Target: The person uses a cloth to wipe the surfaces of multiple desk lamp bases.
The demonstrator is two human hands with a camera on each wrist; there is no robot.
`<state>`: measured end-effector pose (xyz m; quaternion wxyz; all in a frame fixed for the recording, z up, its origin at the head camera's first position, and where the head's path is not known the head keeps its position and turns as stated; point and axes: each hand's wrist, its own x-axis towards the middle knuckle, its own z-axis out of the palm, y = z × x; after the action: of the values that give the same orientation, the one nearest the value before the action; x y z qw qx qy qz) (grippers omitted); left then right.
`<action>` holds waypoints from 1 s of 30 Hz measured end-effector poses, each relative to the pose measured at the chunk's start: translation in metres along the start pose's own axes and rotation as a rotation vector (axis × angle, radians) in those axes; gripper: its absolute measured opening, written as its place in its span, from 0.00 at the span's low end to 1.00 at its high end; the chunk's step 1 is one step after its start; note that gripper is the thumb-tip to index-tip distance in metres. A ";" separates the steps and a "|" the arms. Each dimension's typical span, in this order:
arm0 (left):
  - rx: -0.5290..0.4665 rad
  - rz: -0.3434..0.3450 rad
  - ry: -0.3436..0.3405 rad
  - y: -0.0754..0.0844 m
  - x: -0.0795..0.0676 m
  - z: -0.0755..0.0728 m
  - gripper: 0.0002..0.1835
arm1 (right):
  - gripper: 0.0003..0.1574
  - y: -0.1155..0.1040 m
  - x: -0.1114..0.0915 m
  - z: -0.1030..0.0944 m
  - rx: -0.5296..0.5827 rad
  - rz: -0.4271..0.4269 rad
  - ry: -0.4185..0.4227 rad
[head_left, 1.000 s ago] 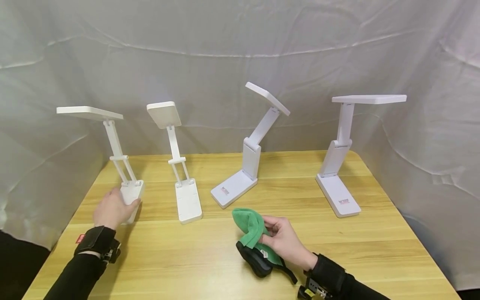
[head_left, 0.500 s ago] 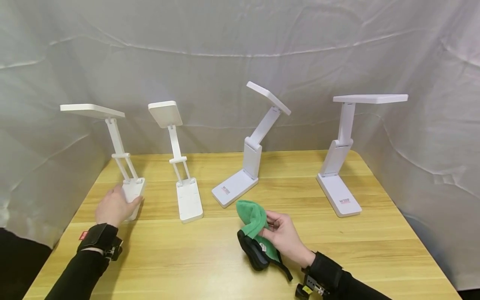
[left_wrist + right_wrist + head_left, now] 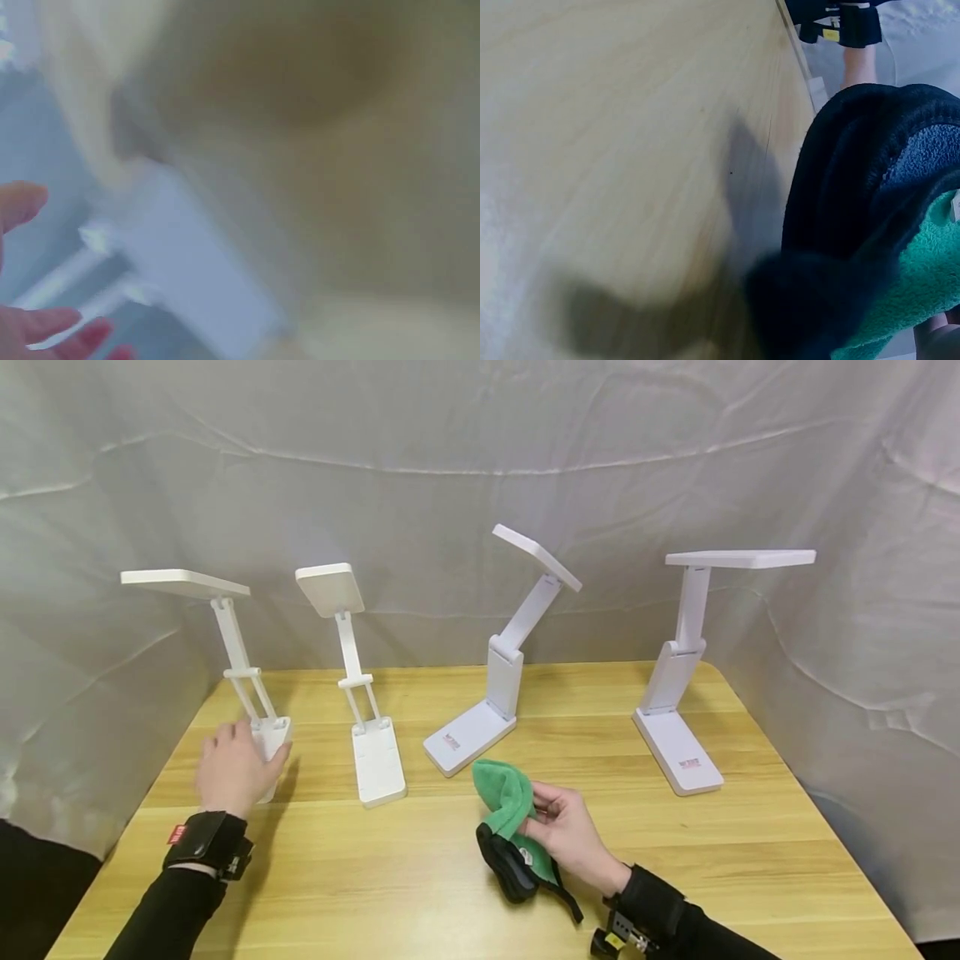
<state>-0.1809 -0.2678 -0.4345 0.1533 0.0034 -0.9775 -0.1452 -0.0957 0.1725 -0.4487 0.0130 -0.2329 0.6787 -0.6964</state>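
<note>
Partly behind the left grip (image 3: 235, 770), lamp base (image 3: 273, 735).

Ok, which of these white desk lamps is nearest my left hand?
The leftmost desk lamp: in the head view, your left hand partly covers its base. The other three lamps stand farther right, clear of that hand.

Wooden table (image 3: 360, 868), grey curtain (image 3: 420, 427) (creased), rightmost lamp (image 3: 670, 681)

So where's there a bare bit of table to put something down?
The table is bare in front, between the left hand and the green cloth, and between the third lamp from the left and the rightmost lamp. It's crowded by the leftmost lamp, where that hand is, and tight between cloth and third lamp.
</note>
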 end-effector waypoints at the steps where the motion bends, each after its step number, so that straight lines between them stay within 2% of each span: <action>1: -0.042 0.027 0.010 0.008 0.004 -0.001 0.39 | 0.28 0.000 0.000 -0.001 0.006 0.004 0.003; 3: -0.173 0.085 -0.016 0.027 0.014 -0.001 0.37 | 0.28 0.001 0.001 -0.002 0.011 0.003 0.011; 5: -0.354 0.119 -0.099 0.046 0.027 0.003 0.37 | 0.29 0.001 0.002 -0.003 0.017 0.006 0.026; 9: -0.663 0.066 -0.317 0.074 0.054 0.020 0.38 | 0.29 0.000 0.002 -0.005 0.022 -0.007 0.032; 13: -0.833 0.009 -0.414 0.082 0.070 0.041 0.30 | 0.29 0.000 0.000 -0.007 0.027 -0.018 0.014; 16: -0.861 0.024 -0.443 0.082 0.074 0.049 0.25 | 0.29 0.001 -0.002 -0.008 0.032 -0.008 0.017; 21: -0.870 0.114 -0.476 0.077 0.070 0.047 0.22 | 0.29 0.000 -0.003 -0.009 0.020 -0.014 0.020; 27: -0.843 0.220 -0.504 0.081 0.048 0.039 0.20 | 0.28 -0.001 -0.004 -0.010 -0.011 -0.011 0.016; 30: -0.829 0.279 -0.494 0.085 0.033 0.038 0.18 | 0.28 -0.001 -0.004 -0.011 -0.054 0.002 0.024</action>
<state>-0.2211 -0.1774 -0.4352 -0.0761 -0.2230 -0.8359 -0.4958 -0.0956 0.1845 -0.4484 -0.0009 -0.2242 0.6975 -0.6806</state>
